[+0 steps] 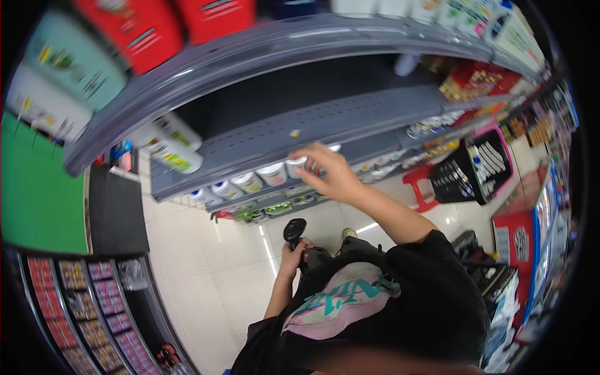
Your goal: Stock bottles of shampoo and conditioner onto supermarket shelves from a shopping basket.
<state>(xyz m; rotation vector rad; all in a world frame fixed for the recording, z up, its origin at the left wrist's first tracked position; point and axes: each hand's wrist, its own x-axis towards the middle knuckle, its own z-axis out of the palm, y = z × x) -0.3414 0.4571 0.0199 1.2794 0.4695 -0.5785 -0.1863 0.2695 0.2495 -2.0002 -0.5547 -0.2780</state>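
My left hand is closed round the handle of a black handheld scanner, held low in front of my body. My right hand reaches to the front edge of a grey shelf. Its thumb and fingers are apart, and I see nothing held between them. Just beyond its fingertips a small pale yellowish scrap lies on the shelf. Below that edge stands a row of white bottles, one partly behind my right hand. Whether my fingers touch the shelf edge is unclear.
Two white bottles sit at the shelf's left end, red and gold packages at its right. Red bottles stand above. A black basket rests on a red stool at the right. Small packs fill a rack lower left.
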